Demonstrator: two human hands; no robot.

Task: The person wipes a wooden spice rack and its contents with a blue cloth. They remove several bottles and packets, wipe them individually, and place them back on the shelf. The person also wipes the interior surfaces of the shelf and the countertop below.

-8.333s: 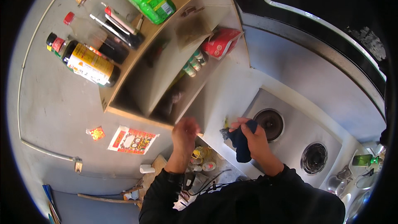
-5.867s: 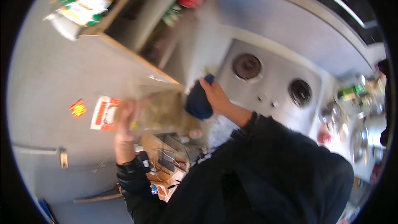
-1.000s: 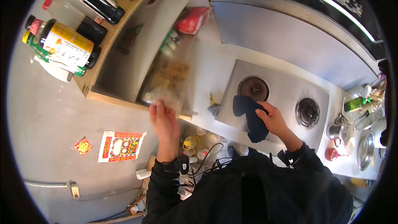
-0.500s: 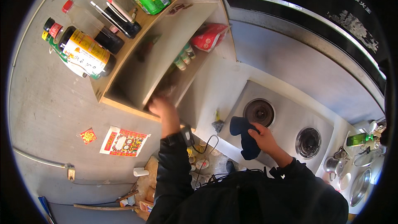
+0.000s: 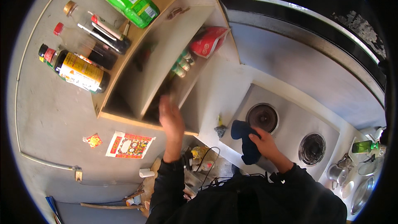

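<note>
My right hand (image 5: 264,142) is closed round a dark blue cloth (image 5: 247,146), which hangs in folds over the near edge of the steel stove (image 5: 290,114). Up at the wooden shelf unit (image 5: 103,107), my left hand (image 5: 171,120) is at the mouth of the lower compartment. Its fingers are smeared by motion, so whether it holds anything is hidden. Deeper in that compartment stand several small spice jars (image 5: 182,67) with green labels. A red packet (image 5: 208,41) lies beyond them.
Sauce bottles (image 5: 85,69) and a green jug (image 5: 132,2) stand on top of the shelf. The stove has two round burners, one being the near-right burner (image 5: 312,148). A scouring pad (image 5: 220,131) sits left of it. Pots (image 5: 338,174) and a pan (image 5: 362,195) are at the right.
My left hand has drawn slightly back and to the right along the lower compartment. The view has shifted a little. My right hand keeps its hold on the cloth.
</note>
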